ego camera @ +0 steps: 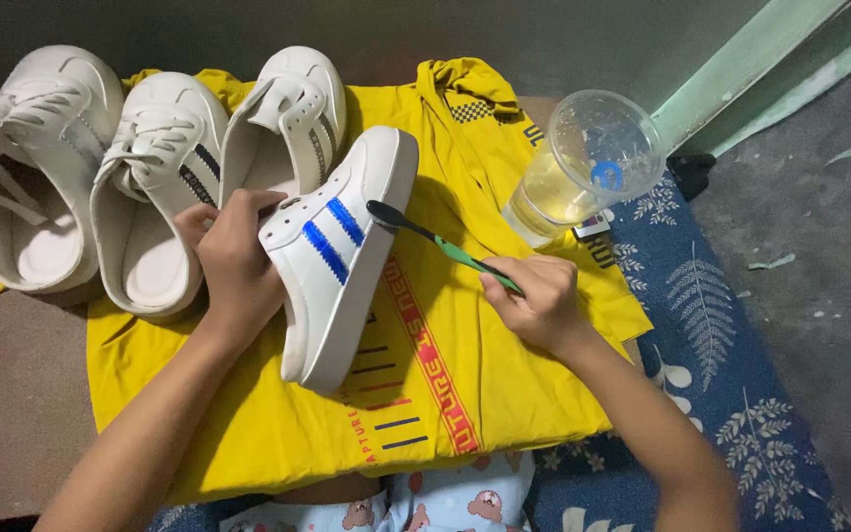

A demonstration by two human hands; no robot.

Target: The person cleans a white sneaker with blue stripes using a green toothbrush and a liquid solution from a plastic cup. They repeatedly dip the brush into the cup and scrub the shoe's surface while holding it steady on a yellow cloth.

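Four white shoes (164,167), one toothbrush (435,239), one cup (583,163).

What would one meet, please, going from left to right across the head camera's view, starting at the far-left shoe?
Laced white shoe → second laced white shoe → left hand → blue-striped white shoe → toothbrush → right hand → plastic cup.
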